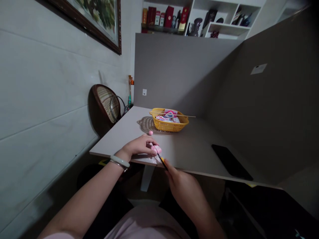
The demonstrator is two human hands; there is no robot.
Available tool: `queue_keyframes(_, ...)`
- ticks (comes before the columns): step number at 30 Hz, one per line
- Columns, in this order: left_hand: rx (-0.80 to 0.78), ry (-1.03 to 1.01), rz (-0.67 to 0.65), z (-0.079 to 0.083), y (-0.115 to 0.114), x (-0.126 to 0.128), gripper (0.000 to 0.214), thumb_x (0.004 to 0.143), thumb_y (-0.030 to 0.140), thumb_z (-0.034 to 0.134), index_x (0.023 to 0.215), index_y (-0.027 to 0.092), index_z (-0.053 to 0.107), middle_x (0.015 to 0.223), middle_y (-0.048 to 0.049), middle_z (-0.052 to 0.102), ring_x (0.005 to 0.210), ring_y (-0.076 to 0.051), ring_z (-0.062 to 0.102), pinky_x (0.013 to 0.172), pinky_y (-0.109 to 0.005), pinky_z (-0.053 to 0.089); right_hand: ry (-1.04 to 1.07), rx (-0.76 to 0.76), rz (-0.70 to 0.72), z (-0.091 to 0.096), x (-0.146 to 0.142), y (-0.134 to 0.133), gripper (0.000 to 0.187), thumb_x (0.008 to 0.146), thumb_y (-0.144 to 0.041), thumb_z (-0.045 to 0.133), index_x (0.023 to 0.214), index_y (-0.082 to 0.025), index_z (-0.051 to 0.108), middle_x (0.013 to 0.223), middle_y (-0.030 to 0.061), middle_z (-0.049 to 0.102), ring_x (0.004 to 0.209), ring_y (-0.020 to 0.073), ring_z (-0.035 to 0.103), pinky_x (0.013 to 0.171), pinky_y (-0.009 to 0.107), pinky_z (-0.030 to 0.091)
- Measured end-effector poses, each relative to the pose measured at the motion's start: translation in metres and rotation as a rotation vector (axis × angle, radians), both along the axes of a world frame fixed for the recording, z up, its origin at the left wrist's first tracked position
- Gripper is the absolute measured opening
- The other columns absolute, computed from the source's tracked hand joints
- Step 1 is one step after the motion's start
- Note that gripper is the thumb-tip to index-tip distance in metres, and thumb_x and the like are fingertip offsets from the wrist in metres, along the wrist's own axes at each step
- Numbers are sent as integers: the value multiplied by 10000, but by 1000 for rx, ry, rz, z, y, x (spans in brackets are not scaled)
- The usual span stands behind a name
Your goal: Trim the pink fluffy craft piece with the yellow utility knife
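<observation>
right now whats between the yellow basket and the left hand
In the head view, a small pink ball lies by the edge of a woven mat, between the yellow plastic basket and the left hand.

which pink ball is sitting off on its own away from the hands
The small round pink ball on the grey tabletop, just beside the brown woven mat. The other pink pieces are bunched at the fingertips of the left hand.

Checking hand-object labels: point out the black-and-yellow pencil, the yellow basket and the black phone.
Black-and-yellow pencil (159, 157): head view, on its black shaft.
Yellow plastic basket (170, 125): head view, on its front wall.
Black phone (231, 162): head view, on the middle of its upper face.
</observation>
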State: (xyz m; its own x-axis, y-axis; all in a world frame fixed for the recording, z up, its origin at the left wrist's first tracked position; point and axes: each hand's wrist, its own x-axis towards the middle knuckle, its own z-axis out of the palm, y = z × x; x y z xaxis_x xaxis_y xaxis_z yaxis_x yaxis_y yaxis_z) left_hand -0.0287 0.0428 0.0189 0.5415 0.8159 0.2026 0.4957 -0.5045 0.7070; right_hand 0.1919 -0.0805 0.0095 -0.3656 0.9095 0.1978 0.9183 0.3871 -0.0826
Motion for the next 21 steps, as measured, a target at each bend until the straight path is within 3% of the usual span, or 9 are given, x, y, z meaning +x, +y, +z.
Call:
queue_keyframes(3,35,11,23,0,0,0,434,658,386,746,1045,188,743,1021,-74,686,960,-234,621,835,-328,493,-4,-24,-14,1,4,-6,458,972,-166,419,1420,-188,508,877,88,783,687,209,734,508,234,418)
queue_keyframes(8,86,19,45,-1,2,-1,395,655,372,752,1020,222,749,1010,-57,689,1012,-248,605,886,-351,477,-10,25,-20,-2,-7,8,459,980,-177,411,1432,-178,488,816,86,778,669,211,732,501,232,406)
queue_keyframes(15,40,15,44,-1,1,-1,420,667,387,755,1044,203,739,1012,-53,695,939,-219,622,827,-313,491,24,-35,-15,-3,7,-2,450,982,-179,419,1424,-209,498,912,84,782,750,208,740,542,230,429)
queue_keyframes(21,21,6,7,0,3,0,408,663,357,752,1030,181,740,947,-46,705,929,-215,619,814,-300,478,-29,28,-12,0,-6,10,452,994,-196,409,1439,-220,476,824,63,779,672,204,732,505,232,391)
